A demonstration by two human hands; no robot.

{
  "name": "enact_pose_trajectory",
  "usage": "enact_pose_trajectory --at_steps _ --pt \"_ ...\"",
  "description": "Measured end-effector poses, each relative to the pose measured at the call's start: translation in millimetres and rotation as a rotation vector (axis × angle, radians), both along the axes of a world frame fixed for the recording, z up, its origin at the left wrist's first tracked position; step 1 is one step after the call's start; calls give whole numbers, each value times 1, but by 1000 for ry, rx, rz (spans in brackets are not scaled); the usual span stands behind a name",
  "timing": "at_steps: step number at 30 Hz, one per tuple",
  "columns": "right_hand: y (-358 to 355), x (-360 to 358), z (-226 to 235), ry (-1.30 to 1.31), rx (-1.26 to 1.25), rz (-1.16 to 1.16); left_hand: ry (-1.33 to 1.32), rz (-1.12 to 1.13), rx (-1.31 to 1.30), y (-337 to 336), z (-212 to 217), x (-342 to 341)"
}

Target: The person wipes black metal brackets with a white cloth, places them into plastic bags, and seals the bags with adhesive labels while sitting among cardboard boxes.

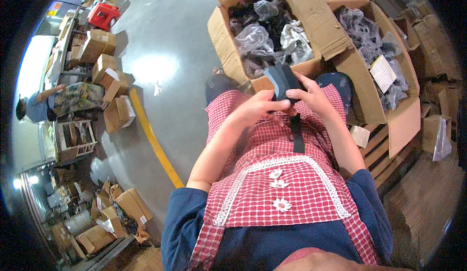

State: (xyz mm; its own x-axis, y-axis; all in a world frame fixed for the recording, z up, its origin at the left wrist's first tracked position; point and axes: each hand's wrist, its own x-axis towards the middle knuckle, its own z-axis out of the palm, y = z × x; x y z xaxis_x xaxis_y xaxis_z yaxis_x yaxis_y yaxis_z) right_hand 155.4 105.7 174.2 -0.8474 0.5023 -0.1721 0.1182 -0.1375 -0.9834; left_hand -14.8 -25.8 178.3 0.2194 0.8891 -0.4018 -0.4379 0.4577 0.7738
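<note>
Warehouse: stacked cardboard boxes (pixel 99 45) on concrete floor (pixel 170 37).

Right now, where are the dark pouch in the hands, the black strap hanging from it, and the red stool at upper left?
dark pouch (pixel 283 80): head view, on its upper face above the fingers.
black strap (pixel 297 137): head view, mid-length, over the red checked apron.
red stool (pixel 103 15): head view, on its top.

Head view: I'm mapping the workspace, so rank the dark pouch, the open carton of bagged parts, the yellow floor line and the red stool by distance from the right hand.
1. Dark pouch: held in the right hand.
2. Carton: just ahead.
3. Yellow line: on the floor, left.
4. Red stool: far left, ahead.
</note>
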Motion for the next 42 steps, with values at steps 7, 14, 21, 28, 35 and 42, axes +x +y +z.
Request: enact_pose_trajectory --at_steps 7,14,21,28,35,42 --pt "11 -15 -15 59 -362 -58 -31 -150 -45 23 -30 -25" --pt "34 -32 -85 -145 -169 -156 -103 185 -180 36 -73 -17" --pt "158 13 -74 -352 564 -508 195 603 -293 34 -107 -57" --pt "293 184 -66 -1174 1096 -806 137 718 -191 47 -116 -71" --pt "333 257 -100 -1358 1063 -641 197 690 -251 54 -105 -44" --pt "293 226 -44 -863 1160 -733 320 766 -77 42 -85 -14"
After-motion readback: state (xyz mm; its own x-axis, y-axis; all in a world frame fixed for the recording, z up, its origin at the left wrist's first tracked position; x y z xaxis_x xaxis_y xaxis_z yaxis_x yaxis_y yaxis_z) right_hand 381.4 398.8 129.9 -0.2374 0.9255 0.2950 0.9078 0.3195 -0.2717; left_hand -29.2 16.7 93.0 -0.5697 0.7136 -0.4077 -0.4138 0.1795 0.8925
